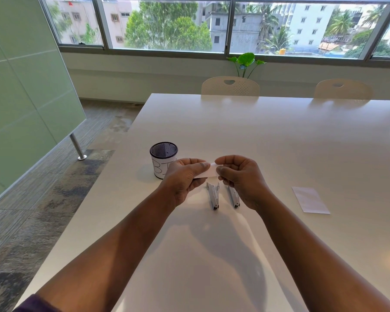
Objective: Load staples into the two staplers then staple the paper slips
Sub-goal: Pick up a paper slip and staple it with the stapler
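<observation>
single head-worn wide-angle cam, looks forward and down along both forearms. near edge of the white surface (279,136) fills the bottom, hands sit close at frame centre. far end takes in two chairs (230,86) and the window (167,23); floor at left. edges bowed by lens.

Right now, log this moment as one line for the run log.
left hand: pinches paper slip | right hand: pinches same slip | two staplers: on table, untouched | spare paper: on table, right
</observation>
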